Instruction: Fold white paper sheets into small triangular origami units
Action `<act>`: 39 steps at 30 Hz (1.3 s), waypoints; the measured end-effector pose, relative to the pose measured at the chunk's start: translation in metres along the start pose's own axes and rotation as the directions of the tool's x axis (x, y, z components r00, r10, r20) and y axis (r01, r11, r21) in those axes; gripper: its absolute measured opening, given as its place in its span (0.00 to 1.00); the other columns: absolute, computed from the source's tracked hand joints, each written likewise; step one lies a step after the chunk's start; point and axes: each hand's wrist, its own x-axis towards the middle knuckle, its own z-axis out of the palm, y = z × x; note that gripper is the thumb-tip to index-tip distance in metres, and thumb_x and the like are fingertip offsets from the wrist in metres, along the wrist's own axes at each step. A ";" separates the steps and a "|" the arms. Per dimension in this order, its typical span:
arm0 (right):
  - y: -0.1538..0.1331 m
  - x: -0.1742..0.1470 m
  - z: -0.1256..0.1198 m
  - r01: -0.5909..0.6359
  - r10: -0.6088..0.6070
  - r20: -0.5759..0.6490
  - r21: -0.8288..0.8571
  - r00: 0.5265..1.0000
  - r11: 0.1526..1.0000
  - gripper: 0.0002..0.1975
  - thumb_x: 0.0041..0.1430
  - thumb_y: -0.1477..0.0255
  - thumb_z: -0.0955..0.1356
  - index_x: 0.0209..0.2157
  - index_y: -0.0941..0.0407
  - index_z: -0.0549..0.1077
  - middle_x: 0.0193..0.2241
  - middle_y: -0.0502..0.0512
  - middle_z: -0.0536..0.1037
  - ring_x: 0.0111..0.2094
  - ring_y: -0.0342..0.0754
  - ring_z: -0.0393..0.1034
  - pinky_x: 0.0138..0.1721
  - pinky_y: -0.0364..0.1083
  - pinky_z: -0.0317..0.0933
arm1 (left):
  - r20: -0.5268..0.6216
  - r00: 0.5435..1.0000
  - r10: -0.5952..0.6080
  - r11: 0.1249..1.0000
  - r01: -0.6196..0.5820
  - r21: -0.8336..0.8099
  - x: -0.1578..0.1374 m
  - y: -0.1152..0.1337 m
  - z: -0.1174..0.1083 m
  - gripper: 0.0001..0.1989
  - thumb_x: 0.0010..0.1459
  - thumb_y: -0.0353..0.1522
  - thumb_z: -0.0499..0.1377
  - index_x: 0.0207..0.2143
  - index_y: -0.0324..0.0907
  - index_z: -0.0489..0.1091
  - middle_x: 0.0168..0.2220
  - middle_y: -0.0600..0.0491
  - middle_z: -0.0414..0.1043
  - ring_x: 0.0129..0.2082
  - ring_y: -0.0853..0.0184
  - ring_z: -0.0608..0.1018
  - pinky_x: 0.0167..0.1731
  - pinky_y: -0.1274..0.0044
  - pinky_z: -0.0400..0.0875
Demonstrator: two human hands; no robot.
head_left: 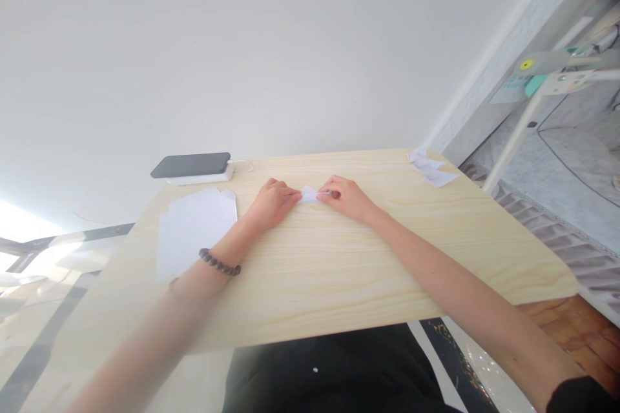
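Between my two hands lies a small folded piece of white paper (309, 194), low on the table near its far side. My left hand (275, 204), with a dark bead bracelet on its wrist, pinches the paper's left end between thumb and fingers. At the right end my right hand (345, 196) grips the paper in the same way, its fingers curled. Part of the paper is hidden under the fingertips of both hands.
White paper sheets (196, 229) lie at the table's left. Behind them a dark phone (191, 165) rests on a white block (201, 178) with a cable. Several folded paper pieces (438, 177) sit at the far right corner of the wooden table (329, 271). A wall rises behind.
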 end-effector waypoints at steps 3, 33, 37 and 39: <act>0.000 0.002 0.000 -0.027 0.027 0.012 -0.006 1.000 1.000 0.09 0.52 0.68 0.64 0.30 0.57 0.73 0.25 0.50 0.68 0.23 0.38 0.58 0.27 0.40 0.53 | 0.002 1.000 -0.013 1.000 0.013 0.013 0.001 -0.002 0.001 0.17 0.57 0.41 0.47 0.38 0.45 0.73 0.28 0.50 0.69 0.36 0.63 0.68 0.41 0.71 0.61; 0.002 0.006 0.003 -0.123 0.126 0.081 -0.038 0.989 0.992 0.13 0.53 0.73 0.62 0.41 0.54 0.71 0.32 0.52 0.63 0.29 0.40 0.61 0.34 0.42 0.58 | 0.060 0.980 -0.190 0.980 0.193 -0.043 0.001 -0.008 -0.003 0.14 0.53 0.42 0.51 0.39 0.54 0.71 0.33 0.53 0.69 0.44 0.57 0.63 0.46 0.62 0.52; 0.001 0.005 0.002 -0.124 0.125 0.097 -0.008 0.987 0.992 0.12 0.53 0.75 0.62 0.40 0.54 0.70 0.33 0.52 0.63 0.29 0.39 0.60 0.34 0.42 0.58 | 0.051 0.988 -0.143 0.988 0.145 -0.043 0.000 -0.008 -0.005 0.13 0.54 0.39 0.51 0.40 0.52 0.70 0.35 0.52 0.68 0.43 0.60 0.65 0.46 0.64 0.54; 0.000 0.003 0.001 -0.102 0.101 0.090 0.007 0.991 0.995 0.11 0.53 0.75 0.62 0.39 0.54 0.70 0.34 0.52 0.63 0.29 0.39 0.60 0.33 0.41 0.57 | 0.043 0.998 -0.054 0.996 0.057 -0.063 0.000 -0.008 -0.006 0.12 0.55 0.36 0.50 0.40 0.50 0.70 0.37 0.52 0.67 0.41 0.62 0.66 0.45 0.67 0.56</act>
